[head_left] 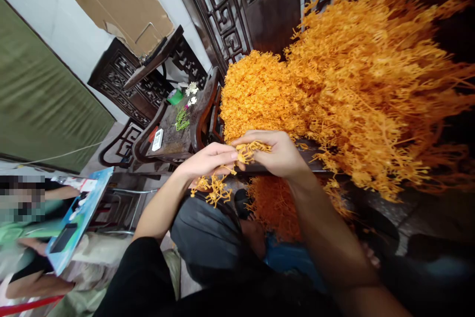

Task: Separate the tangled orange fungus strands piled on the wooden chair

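Observation:
Both hands meet above my lap, around small branching orange plastic sprigs. My left hand [213, 158] has its fingers closed on an orange sprig [214, 189], whose branches dangle below the palm. My right hand [276, 151] is closed too, with another orange sprig [247, 151] between thumb and fingers, touching the left fingertips. Whether the two sprigs are joined is hidden by the fingers. Right behind the hands rises a big heap of the same orange sprigs [263, 94], spreading into a looser pile [363, 74] on the right.
The heap leans on a dark carved wooden bench back [272, 18]. A side table [168, 131] at left bears a white remote [157, 140], green tape [175, 97] and small flowers. More orange sprigs [276, 205] lie below. Another person sits by a blue tabletop [79, 218] at far left.

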{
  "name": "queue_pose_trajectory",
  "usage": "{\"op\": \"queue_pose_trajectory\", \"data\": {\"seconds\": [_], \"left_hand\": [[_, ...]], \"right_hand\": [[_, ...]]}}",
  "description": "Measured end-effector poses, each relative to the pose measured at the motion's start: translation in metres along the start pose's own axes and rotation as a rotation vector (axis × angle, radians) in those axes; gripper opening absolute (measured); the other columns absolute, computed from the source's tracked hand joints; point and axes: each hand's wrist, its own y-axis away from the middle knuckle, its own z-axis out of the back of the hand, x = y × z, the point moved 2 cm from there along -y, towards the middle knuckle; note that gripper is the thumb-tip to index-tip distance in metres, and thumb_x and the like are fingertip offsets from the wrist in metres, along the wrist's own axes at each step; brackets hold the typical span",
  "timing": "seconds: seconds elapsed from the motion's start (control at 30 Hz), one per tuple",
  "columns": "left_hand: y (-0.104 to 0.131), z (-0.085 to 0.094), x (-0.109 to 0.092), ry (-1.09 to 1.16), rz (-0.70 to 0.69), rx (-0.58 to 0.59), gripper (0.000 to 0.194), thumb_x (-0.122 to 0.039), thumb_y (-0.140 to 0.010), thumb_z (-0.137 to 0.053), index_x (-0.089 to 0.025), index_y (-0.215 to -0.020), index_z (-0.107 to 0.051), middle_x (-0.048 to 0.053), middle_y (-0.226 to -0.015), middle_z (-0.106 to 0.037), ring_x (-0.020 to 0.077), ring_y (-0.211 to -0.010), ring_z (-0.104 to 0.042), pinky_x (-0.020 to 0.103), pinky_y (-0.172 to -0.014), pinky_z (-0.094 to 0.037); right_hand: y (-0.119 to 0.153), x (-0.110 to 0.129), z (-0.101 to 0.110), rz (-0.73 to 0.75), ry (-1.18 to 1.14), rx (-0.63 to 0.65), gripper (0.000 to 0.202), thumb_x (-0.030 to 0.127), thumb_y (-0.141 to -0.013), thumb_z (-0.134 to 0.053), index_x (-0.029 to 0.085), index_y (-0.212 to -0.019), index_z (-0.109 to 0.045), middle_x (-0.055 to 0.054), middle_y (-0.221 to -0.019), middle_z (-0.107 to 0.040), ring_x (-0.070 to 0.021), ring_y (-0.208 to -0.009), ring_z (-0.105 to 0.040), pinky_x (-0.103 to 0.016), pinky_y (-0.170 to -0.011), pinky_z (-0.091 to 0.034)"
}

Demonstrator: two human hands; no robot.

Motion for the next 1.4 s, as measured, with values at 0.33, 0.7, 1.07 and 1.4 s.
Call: {"op": "queue_pose_trajectory", "data": {"seconds": [0.33, 0.7, 1.07, 1.4], "left_hand": [[0.013, 0.005, 0.0, 0.039, -0.173, -0.011, 0.046, -0.046, -0.089, -0.07, -0.015, -0.058, -0.059, -0.005, -0.041, -0.036, 0.0045, -0.035, -0.026, 0.023, -0.041, -0.016], [0.001, 0.022, 0.012, -0.254, -0.191, -0.352, 0.044, -0.053, -0.094, -0.064, -0.014, -0.072, -0.065, -0.006, -0.046, -0.04, 0.0051, -0.041, -0.03, 0.02, -0.043, -0.019], [-0.001, 0.023, 0.017, -0.179, -0.155, -0.347, 0.044, -0.053, -0.093, -0.065, -0.014, -0.073, -0.065, -0.007, -0.045, -0.04, 0.0045, -0.04, -0.029, 0.019, -0.042, -0.017], [0.007, 0.012, 0.008, 0.026, -0.208, -0.357, 0.046, -0.052, -0.089, -0.07, -0.016, -0.064, -0.056, -0.008, -0.043, -0.035, 0.0041, -0.038, -0.025, 0.02, -0.041, -0.017]], "right_hand": [[-0.002, -0.025, 0.033, -0.362, -0.547, -0.651, 0.023, 0.033, -0.068, -0.087, 0.021, -0.078, -0.07, 0.004, -0.063, -0.056, -0.0031, -0.044, -0.039, -0.018, -0.035, -0.022], [0.005, -0.031, 0.005, -0.487, -0.67, -0.292, 0.04, 0.033, -0.074, -0.086, 0.02, -0.111, -0.073, 0.0, -0.077, -0.065, -0.0094, -0.058, -0.059, -0.017, -0.038, -0.032], [0.004, -0.033, -0.003, -0.414, -0.584, -0.159, 0.045, 0.058, -0.076, -0.083, 0.02, -0.098, -0.075, 0.003, -0.061, -0.051, -0.0059, -0.047, -0.042, -0.019, -0.038, -0.024], [0.002, -0.036, 0.035, -0.267, -0.567, -0.686, 0.03, 0.038, -0.08, -0.081, 0.024, -0.086, -0.055, 0.001, -0.098, -0.07, -0.0079, -0.063, -0.058, -0.016, -0.04, -0.03]]}}
